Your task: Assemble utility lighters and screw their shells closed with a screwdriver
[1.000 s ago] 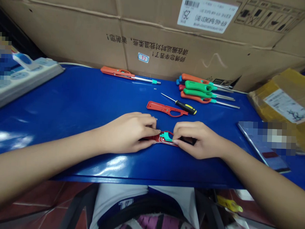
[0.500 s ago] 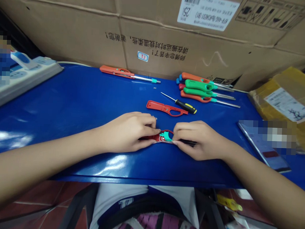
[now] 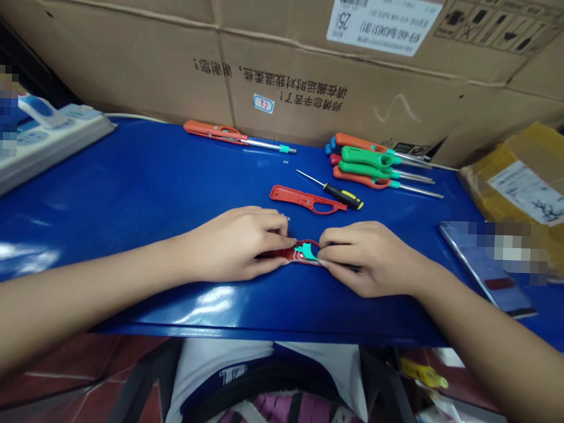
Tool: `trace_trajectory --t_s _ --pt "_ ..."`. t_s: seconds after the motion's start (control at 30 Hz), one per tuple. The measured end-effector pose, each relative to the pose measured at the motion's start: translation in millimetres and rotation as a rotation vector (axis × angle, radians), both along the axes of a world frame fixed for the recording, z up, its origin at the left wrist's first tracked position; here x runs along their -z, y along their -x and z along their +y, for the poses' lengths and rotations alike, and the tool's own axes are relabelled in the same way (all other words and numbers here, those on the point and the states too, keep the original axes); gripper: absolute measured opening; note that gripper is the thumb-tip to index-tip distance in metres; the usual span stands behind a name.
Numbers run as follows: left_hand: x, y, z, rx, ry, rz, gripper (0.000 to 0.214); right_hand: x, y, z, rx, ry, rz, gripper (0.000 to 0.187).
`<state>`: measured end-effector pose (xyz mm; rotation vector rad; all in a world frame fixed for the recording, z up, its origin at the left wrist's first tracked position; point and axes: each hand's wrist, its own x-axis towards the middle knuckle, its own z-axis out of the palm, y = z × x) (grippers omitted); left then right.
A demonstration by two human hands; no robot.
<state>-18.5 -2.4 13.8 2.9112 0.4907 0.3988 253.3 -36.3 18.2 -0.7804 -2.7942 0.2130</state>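
Close to the table's front edge lies an opened red lighter body [image 3: 295,256], with a teal trigger [image 3: 307,251] and thin pale wires showing inside it. My left hand [image 3: 250,244] is closed round its left end and hides that part. At the right end, my right hand [image 3: 361,254] pinches the body with thumb and fingers; what lies under the palm is hidden. Just beyond the hands rests the loose red shell half [image 3: 307,200]. Behind it is a black and yellow screwdriver [image 3: 343,196], its tip pointing left.
An orange long-nosed lighter [image 3: 220,132] lies at the back, with a pile of several coloured lighters [image 3: 369,164] to its right. A power strip [image 3: 48,132] is at left. A phone [image 3: 487,274] and a yellow-taped parcel [image 3: 527,189] are at right. A large cardboard box [image 3: 153,59] stands behind.
The fingers of my right hand have shifted slightly, and the dark piece that showed beneath them is now mostly covered. My left hand keeps its hold on the lighter body.
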Motion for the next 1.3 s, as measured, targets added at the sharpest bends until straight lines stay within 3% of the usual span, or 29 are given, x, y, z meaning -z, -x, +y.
trace_trajectory --t_s 0.33,0.43,0.77,0.87,1.13,1.3 --pt "2.8 1 0 -0.007 -0.051 0.014 0.034 6.7 -2 2 0.14 0.12 0.127 0.012" --pt "2.4 0 0 0.016 -0.036 0.01 0.03 5.6 -2 3 0.166 0.137 0.163 0.018" --pt "6.0 -3 -5 -0.044 -0.016 -0.002 0.027 2.5 2 -3 0.074 -0.14 -0.059 0.032" --pt "7.7 -3 -4 -0.04 -0.046 -0.022 0.027 2.8 2 -4 0.095 -0.158 -0.075 0.031" --pt "11.8 -3 -1 -0.048 -0.041 -0.067 0.026 11.6 3 1 0.253 0.127 0.233 0.018" --pt "13.1 -3 -2 -0.057 -0.013 -0.087 0.026 16.1 10 3 0.286 0.204 0.311 0.013"
